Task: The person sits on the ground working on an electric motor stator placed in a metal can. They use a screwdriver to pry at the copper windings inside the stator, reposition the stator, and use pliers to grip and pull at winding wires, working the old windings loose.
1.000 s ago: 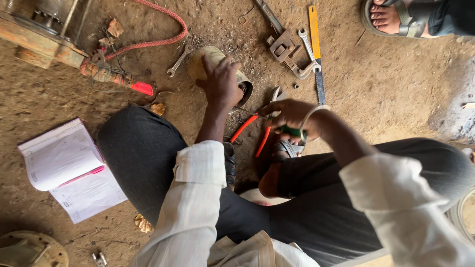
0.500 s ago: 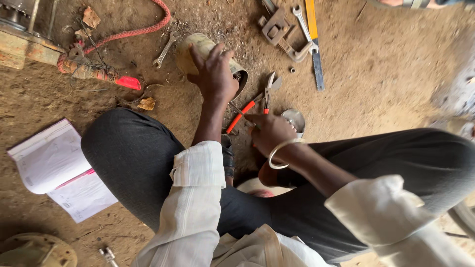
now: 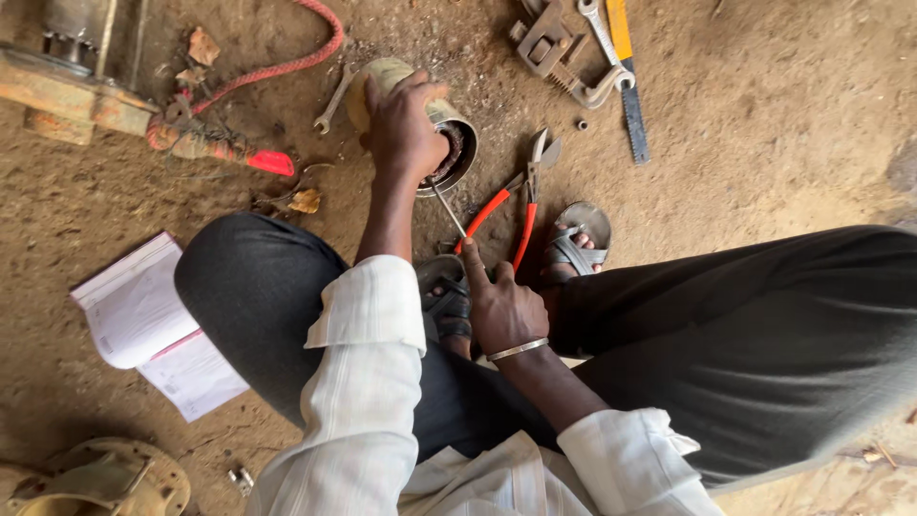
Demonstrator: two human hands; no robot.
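Note:
My left hand (image 3: 403,122) grips a dull cylindrical metal housing (image 3: 457,151) that lies on the dirt, its open end facing my legs. My right hand (image 3: 501,308) rests over my sandalled foot and is shut on a thin metal rod (image 3: 447,206). The rod's far tip reaches the rim of the housing's opening. Red-handled pliers (image 3: 522,203) lie loose on the ground just right of the rod, jaws pointing away from me.
A pipe wrench (image 3: 546,46), a spanner (image 3: 604,38) and a yellow-handled file (image 3: 627,67) lie at the top right. A small spanner (image 3: 332,99) and a red hose (image 3: 287,65) are left of the housing. An open notebook (image 3: 143,315) lies at left, a rusty metal part (image 3: 105,478) at bottom left.
My right hand, earlier at the red-handled pliers, has drawn back toward my foot and now holds the thin rod. The pliers lie on the ground. My left hand stays on the housing.

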